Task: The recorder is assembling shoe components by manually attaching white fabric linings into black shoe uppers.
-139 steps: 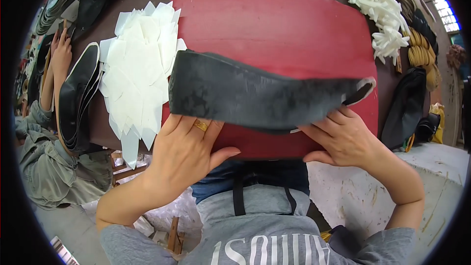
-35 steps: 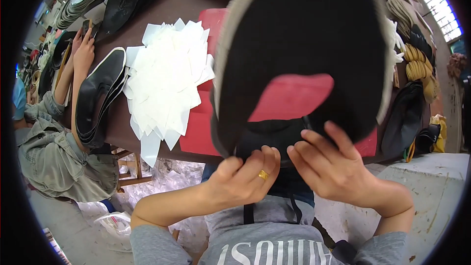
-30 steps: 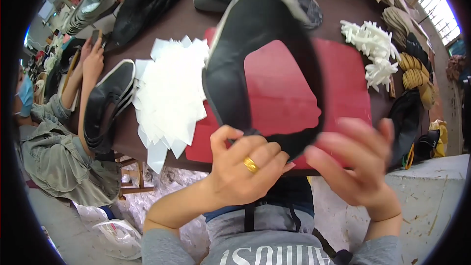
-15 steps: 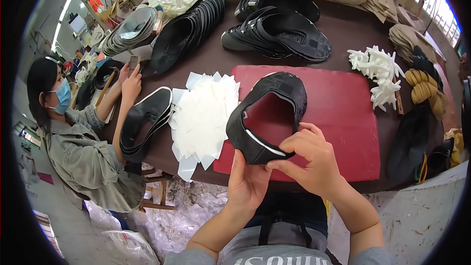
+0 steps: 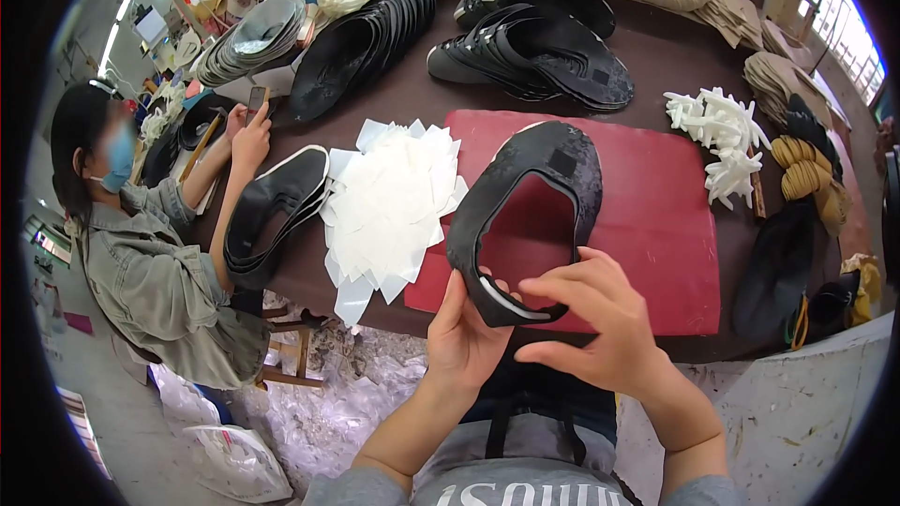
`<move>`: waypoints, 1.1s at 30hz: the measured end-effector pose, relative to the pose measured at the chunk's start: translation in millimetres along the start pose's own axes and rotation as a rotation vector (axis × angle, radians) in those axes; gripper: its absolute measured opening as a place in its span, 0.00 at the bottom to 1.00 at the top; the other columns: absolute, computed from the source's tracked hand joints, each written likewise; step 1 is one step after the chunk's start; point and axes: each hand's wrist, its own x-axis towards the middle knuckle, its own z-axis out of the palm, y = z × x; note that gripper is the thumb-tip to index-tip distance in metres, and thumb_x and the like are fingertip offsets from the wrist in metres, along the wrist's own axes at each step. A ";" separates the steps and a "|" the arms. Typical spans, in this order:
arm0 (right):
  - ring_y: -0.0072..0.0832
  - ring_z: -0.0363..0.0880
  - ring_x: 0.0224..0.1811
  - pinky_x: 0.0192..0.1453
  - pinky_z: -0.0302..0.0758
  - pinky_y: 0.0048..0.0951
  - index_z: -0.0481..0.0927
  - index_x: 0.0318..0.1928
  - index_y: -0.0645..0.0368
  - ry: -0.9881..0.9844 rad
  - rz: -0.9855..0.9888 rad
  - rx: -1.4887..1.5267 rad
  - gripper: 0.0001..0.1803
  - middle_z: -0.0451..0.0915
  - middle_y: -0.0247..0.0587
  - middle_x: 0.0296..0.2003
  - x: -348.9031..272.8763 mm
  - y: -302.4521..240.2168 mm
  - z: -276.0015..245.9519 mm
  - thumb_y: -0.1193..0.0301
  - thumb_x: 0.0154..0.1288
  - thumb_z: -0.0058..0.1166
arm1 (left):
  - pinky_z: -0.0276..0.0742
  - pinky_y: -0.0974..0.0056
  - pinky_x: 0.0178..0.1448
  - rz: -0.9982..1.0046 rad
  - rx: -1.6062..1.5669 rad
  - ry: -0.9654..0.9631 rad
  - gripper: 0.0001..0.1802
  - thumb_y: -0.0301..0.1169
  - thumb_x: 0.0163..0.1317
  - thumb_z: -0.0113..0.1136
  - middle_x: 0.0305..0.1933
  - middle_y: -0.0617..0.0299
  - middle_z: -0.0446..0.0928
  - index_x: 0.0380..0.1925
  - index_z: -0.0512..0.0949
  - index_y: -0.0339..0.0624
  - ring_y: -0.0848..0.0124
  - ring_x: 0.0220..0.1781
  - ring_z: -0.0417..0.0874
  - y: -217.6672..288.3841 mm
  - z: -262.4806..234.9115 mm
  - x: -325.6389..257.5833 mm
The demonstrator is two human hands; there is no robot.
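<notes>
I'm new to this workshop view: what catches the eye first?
Both hands, left hand and right hand, hold a black shoe upper above a red mat. Left of it lies a white sheet pile; a seated co-worker is at far left.

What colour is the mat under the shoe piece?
Dark red mat, clearest in the head view.

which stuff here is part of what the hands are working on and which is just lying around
In hand: black shoe upper, left hand, right hand, red mat.
Lying about: white paper pieces, black sole stacks, white plastic bits.
</notes>
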 end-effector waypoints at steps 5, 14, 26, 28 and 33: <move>0.28 0.76 0.35 0.63 0.67 0.41 0.85 0.37 0.59 0.106 -0.023 -0.082 0.10 0.82 0.35 0.32 -8.2 1.3 -9.2 0.75 0.50 0.66 | 0.70 0.62 0.53 -0.080 -0.083 -0.367 0.14 0.37 0.75 0.42 0.42 0.66 0.76 0.53 0.71 0.43 0.72 0.43 0.76 11.2 -19.8 12.4; 0.29 0.76 0.34 0.59 0.70 0.38 0.84 0.36 0.60 0.102 -0.070 -0.188 0.09 0.82 0.36 0.31 -16.7 15.0 -0.9 0.75 0.51 0.64 | 0.56 0.67 0.39 -0.112 -0.276 -0.158 0.10 0.35 0.75 0.42 0.27 0.68 0.58 0.39 0.71 0.45 0.76 0.28 0.56 11.2 -13.6 11.6; 0.26 0.72 0.31 0.57 0.66 0.38 0.82 0.32 0.57 0.194 -0.118 -0.279 0.10 0.79 0.31 0.27 3.0 -4.1 46.1 0.76 0.45 0.67 | 0.67 0.66 0.47 0.013 -0.046 -0.227 0.15 0.36 0.75 0.38 0.40 0.62 0.75 0.54 0.70 0.44 0.73 0.39 0.73 -6.7 -26.7 5.9; 0.25 0.71 0.30 0.57 0.65 0.38 0.81 0.31 0.57 0.236 -0.090 -0.290 0.10 0.78 0.30 0.26 3.0 -5.6 49.9 0.76 0.45 0.67 | 0.70 0.66 0.49 0.032 -0.039 -0.187 0.17 0.36 0.75 0.37 0.44 0.60 0.76 0.58 0.69 0.45 0.71 0.43 0.75 -7.4 -31.6 4.0; 0.26 0.69 0.31 0.57 0.65 0.37 0.81 0.31 0.57 0.218 -0.062 -0.313 0.10 0.78 0.31 0.29 3.1 -8.6 52.7 0.77 0.45 0.66 | 0.72 0.66 0.51 0.041 -0.028 -0.205 0.18 0.35 0.75 0.37 0.46 0.59 0.77 0.60 0.67 0.47 0.71 0.46 0.77 -7.7 -37.1 0.6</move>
